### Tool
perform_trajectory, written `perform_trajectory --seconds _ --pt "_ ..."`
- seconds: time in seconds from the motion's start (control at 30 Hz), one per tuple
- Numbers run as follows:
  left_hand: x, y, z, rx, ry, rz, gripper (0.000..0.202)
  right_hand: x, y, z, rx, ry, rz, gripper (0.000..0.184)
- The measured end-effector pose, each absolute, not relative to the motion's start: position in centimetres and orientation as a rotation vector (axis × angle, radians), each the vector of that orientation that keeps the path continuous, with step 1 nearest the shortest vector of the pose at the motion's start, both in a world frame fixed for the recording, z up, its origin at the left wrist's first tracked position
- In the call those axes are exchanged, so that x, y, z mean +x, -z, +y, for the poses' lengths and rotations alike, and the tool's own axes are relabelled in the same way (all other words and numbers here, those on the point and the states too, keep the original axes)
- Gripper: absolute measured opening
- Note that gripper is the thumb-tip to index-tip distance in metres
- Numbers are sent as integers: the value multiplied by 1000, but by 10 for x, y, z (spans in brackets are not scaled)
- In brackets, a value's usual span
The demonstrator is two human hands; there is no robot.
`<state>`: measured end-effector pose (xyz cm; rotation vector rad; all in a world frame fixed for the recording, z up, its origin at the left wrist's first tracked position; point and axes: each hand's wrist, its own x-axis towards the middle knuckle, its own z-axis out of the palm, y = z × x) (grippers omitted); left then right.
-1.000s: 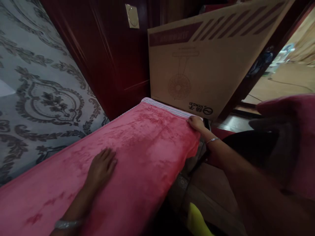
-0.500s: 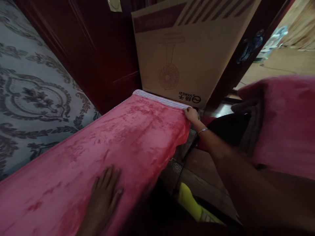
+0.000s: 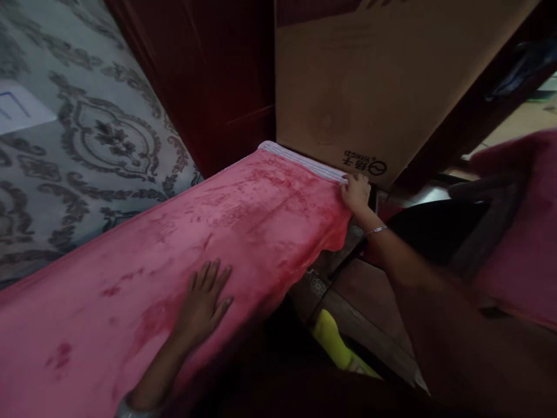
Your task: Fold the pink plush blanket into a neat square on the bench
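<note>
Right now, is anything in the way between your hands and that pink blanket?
Nothing visible: the left hand lies flat on the pink blanket, and the right hand is already at its striped far edge. A cardboard box stands just beyond that edge, not between them.

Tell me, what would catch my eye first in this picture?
The wide pink plush blanket fills the middle, with the left hand lying flat on it and the right hand holding its striped far edge. A cardboard box stands just behind that edge, and a grey cloth with ornate scrolls spreads along the left.
</note>
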<state>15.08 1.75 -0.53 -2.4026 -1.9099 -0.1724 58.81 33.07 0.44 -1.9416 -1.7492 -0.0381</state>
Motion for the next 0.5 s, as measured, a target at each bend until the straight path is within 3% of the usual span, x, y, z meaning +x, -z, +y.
perform_trajectory --seconds 0.2,0.5 --pt "158 -1 16 -2456 108 -2027 67 519 7 283 -1734 -34 -2272 69" --pt "166 -14 -17 -2461 84 -2216 70 516 40 275 -1788 -38 -2329 73"
